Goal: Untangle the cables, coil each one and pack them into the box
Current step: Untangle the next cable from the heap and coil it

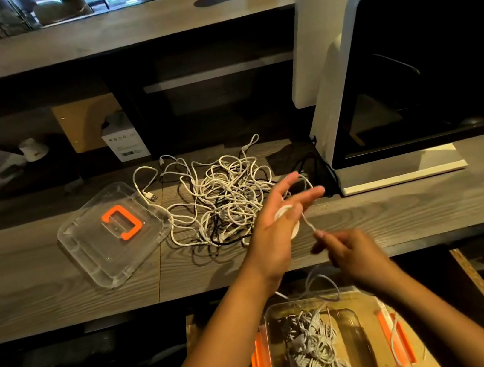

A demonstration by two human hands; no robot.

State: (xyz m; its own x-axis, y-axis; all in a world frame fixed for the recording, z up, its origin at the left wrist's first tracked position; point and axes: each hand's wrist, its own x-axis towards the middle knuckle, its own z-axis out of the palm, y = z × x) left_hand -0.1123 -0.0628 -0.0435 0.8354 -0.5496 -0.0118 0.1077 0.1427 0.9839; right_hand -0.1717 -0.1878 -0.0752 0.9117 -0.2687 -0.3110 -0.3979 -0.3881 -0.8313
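Both bare forearms reach forward from the lower edge, the hands close together. The left hand point(275, 225) is raised, its fingers point(311, 195) straight and splayed, with a white cable point(308, 222) looped around it. The right hand point(353, 253), just beside it and lower, pinches the cable's strand between thumb and fingertips.

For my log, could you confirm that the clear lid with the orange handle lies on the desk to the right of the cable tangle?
Not quite: the head view shows the lid on the desk left of the cable tangle.
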